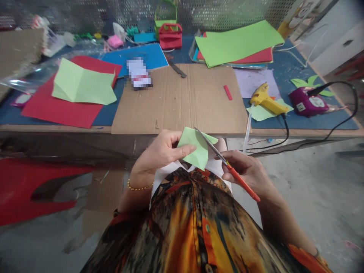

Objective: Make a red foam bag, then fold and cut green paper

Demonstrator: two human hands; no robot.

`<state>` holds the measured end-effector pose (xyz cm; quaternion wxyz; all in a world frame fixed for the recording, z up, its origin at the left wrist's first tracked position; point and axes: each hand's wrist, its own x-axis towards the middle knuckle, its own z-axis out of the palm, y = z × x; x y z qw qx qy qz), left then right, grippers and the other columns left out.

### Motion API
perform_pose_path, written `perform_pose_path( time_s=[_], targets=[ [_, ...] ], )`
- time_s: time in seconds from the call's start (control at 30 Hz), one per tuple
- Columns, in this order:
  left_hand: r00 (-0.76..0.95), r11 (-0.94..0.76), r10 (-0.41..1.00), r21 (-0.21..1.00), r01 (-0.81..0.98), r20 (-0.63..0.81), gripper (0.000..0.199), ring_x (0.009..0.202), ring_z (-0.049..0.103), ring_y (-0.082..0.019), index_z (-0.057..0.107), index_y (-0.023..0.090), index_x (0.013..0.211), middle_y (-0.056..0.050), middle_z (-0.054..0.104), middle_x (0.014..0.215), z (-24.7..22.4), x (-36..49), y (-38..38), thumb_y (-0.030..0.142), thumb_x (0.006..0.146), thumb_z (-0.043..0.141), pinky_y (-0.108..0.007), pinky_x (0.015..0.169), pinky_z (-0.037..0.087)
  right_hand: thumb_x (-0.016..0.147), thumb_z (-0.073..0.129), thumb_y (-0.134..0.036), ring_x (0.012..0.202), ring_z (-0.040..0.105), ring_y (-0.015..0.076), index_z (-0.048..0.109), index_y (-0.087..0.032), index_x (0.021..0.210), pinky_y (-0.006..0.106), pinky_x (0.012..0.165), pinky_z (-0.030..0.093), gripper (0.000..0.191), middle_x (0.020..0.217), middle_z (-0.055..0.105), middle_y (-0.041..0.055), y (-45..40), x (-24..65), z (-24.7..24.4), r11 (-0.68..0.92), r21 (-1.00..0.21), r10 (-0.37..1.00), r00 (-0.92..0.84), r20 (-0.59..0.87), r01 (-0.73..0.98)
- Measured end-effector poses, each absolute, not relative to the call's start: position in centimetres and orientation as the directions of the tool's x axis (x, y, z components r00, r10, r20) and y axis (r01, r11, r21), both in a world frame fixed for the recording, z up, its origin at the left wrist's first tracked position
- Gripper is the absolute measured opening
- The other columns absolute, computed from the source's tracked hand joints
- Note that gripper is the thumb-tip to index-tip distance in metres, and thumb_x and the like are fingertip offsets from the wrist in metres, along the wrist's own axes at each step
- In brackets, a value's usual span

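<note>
My left hand (167, 149) pinches a small piece of light green paper (196, 149) between thumb and fingers, in front of the table's near edge. In my right hand (246, 170) is a pair of scissors (227, 163) with orange-red handles. Their blades lie across the paper, slanting up to the left, and a narrow flap of the paper sticks out on their right side. Whether the blades are fully closed I cannot tell. Both hands are held low over my lap.
A cardboard sheet (182, 102) covers the table's middle, bearing a red strip (228, 92). A yellow glue gun (267, 100) and purple power socket (308, 101) sit right, their cords trailing over the edge. Red paper (85, 113) lies left; green sheets (241, 43) are stacked behind. A dark knife blade (176, 69) rests behind.
</note>
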<state>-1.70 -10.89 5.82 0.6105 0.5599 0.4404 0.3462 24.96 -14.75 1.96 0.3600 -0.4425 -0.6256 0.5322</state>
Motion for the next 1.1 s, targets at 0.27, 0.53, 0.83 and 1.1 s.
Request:
perform_pose_path(
  time_s=[0.27, 0.53, 0.83, 1.1],
  targets=[
    [0.447, 0.141, 0.876, 0.982, 0.122, -0.181, 0.036, 0.071, 0.059, -0.014, 0.078, 0.013, 0.084, -0.004, 0.069, 0.079, 5.71, -1.74, -10.57, 0.045, 0.077, 0.091, -0.024, 0.06, 0.047, 0.072, 0.097, -0.064, 0.059, 0.052, 0.0126, 0.077, -0.021, 0.102, 0.027, 0.057, 0.049, 0.056, 0.067, 0.058, -0.0033, -14.88, 24.82, 1.63, 0.008, -0.991, 0.943, -0.332, -0.038, 0.135],
    [0.464, 0.199, 0.863, 0.979, 0.05, -0.199, 0.032, 0.066, 0.058, -0.012, 0.078, 0.014, 0.082, -0.002, 0.07, 0.076, 6.13, -1.55, -10.97, 0.042, 0.077, 0.092, -0.023, 0.058, 0.045, 0.073, 0.092, -0.075, 0.063, 0.056, 0.0135, 0.075, -0.02, 0.105, 0.026, 0.056, 0.047, 0.067, 0.072, 0.062, -0.0004, -14.59, 24.99, 2.02, -0.043, -0.983, 0.918, -0.382, -0.11, 0.18],
    [0.394, 0.193, 0.9, 0.981, 0.026, -0.188, 0.032, 0.063, 0.058, -0.012, 0.076, 0.014, 0.084, 0.0, 0.068, 0.073, 5.7, -1.37, -10.94, 0.041, 0.076, 0.093, -0.022, 0.056, 0.047, 0.087, 0.072, -0.085, 0.067, 0.059, 0.0144, 0.068, -0.02, 0.107, 0.027, 0.06, 0.05, 0.068, 0.076, 0.064, 0.0014, -14.65, 24.6, 1.95, 0.0, -0.98, 0.897, -0.433, -0.088, 0.2],
    [0.318, 0.127, 0.939, 0.992, 0.026, -0.129, 0.024, 0.062, 0.06, -0.012, 0.076, 0.015, 0.081, -0.001, 0.07, 0.072, 5.75, -1.09, -10.65, 0.035, 0.078, 0.087, -0.022, 0.055, 0.047, 0.093, 0.068, -0.082, 0.069, 0.059, 0.0137, 0.07, -0.018, 0.105, 0.026, 0.062, 0.051, 0.065, 0.079, 0.064, 0.0021, -14.93, 24.19, 2.0, 0.014, -0.977, 0.904, -0.421, -0.079, 0.213]
  ],
)
